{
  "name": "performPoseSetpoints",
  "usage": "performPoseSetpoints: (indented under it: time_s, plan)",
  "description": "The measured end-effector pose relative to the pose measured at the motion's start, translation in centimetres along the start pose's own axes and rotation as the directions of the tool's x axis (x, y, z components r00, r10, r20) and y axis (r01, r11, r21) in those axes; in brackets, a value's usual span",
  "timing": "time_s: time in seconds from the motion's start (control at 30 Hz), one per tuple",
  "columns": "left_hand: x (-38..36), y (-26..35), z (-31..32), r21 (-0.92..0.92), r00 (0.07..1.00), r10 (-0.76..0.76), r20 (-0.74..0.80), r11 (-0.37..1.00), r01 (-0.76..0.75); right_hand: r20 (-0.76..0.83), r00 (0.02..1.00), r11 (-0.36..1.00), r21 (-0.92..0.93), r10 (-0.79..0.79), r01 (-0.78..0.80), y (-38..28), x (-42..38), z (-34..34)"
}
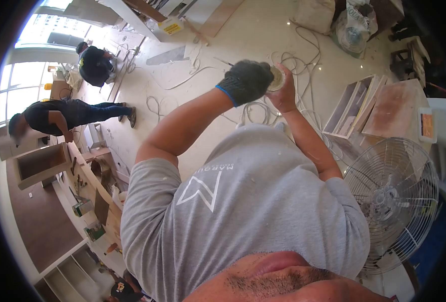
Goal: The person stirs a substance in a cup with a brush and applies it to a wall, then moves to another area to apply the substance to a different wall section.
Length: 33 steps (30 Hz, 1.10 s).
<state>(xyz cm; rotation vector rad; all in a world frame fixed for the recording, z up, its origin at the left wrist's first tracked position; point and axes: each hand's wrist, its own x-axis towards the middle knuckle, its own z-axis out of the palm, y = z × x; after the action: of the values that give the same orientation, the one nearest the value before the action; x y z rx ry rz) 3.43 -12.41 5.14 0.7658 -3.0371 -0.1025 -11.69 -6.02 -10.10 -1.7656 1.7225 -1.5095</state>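
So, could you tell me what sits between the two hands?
A small round disc, held between gloved left hand and bare right hand, in the head view.

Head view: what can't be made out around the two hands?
- Round object: mostly covered by the gloved left hand and bare right hand; too small to identify.
- Left hand's grip: fingers hidden under the glove's back.
- Right palm: turned away from the camera.
- Floor below the hands: blocked by the grey shirt.
- Standing fan: base cut off by the lens edge.
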Motion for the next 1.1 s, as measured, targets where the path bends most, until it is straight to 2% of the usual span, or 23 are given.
performPoseSetpoints:
  time_s: [0.13, 0.17, 0.27, 0.4, 0.43, 0.53, 0.57, 0.67, 0.7, 0.83, 0.93, 0.97, 1.07, 1.1]
  plan:
    - [0.4, 0.0, 0.9, 0.058, 0.989, -0.049, -0.14, 0.997, 0.057, 0.002, 1.0, 1.0, -0.004, 0.002, -0.002, 0.0, -0.2, 0.3]
    - [0.0, 0.5, 1.1, 0.079, 0.996, -0.006, -0.09, 0.997, 0.013, 0.002, 1.0, 1.0, -0.003, 0.005, -0.005, 0.1, 0.0, 0.3]
    - [-0.1, 0.7, 0.8, -0.009, 0.997, -0.075, -0.033, 0.997, 0.074, -0.011, 1.0, 0.999, -0.036, -0.008, 0.007, 0.2, 0.2, 0.0]
    - [0.3, -0.1, 1.4, -0.027, 0.992, -0.108, -0.072, 0.994, 0.106, 0.01, 1.0, 0.998, -0.052, 0.018, -0.018, 0.0, -0.1, 0.1]
    - [-0.2, 0.2, 1.6, -0.007, 0.999, -0.041, -0.002, 0.999, 0.041, 0.008, 1.0, 0.999, -0.051, 0.016, -0.016, 0.0, 0.1, 0.1]
    - [0.0, -0.1, 1.1, -0.051, 0.991, -0.082, -0.11, 0.996, 0.077, -0.005, 1.0, 0.998, -0.055, 0.021, -0.021, 0.4, 0.5, 0.1]
    - [0.1, -0.6, 0.8, -0.012, 0.979, -0.097, -0.179, 0.995, 0.097, -0.005, 1.0, 0.998, -0.057, 0.026, -0.027, 0.3, 0.4, 0.2]
    - [-0.1, -0.3, 1.2, 0.005, 0.998, -0.056, -0.039, 0.998, 0.056, -0.005, 1.0, 0.998, -0.064, 0.017, -0.017, 0.1, 0.4, 0.3]
    - [-0.3, -0.3, 1.7, -0.039, 1.0, -0.021, 0.002, 0.999, 0.021, -0.001, 1.0, 0.998, -0.067, 0.02, -0.02, 0.3, 0.5, 0.3]
    - [-0.1, -1.2, 1.1, -0.073, 0.974, -0.086, -0.211, 0.995, 0.072, -0.003, 1.0, 0.998, -0.066, 0.023, -0.023, 0.4, 0.3, 0.5]
    - [-0.7, -0.5, 1.9, -0.056, 0.997, -0.078, 0.014, 0.995, 0.079, 0.011, 1.0, 0.997, -0.077, -0.011, 0.012, 0.8, 0.2, 0.9]
    - [-0.7, -0.5, 2.0, -0.103, 0.997, -0.055, 0.048, 0.993, 0.06, 0.015, 1.0, 0.997, -0.08, -0.021, 0.022, 0.7, 0.2, 1.0]
    - [-0.2, -1.3, 1.6, -0.096, 0.984, -0.131, -0.116, 0.988, 0.121, 0.012, 1.0, 0.994, -0.104, -0.014, 0.015, 0.7, 0.3, 0.8]
    - [-0.2, -1.7, 2.1, -0.078, 0.984, -0.141, -0.106, 0.988, 0.133, 0.012, 1.0, 0.995, -0.101, -0.008, 0.009, 0.7, 0.2, 0.9]
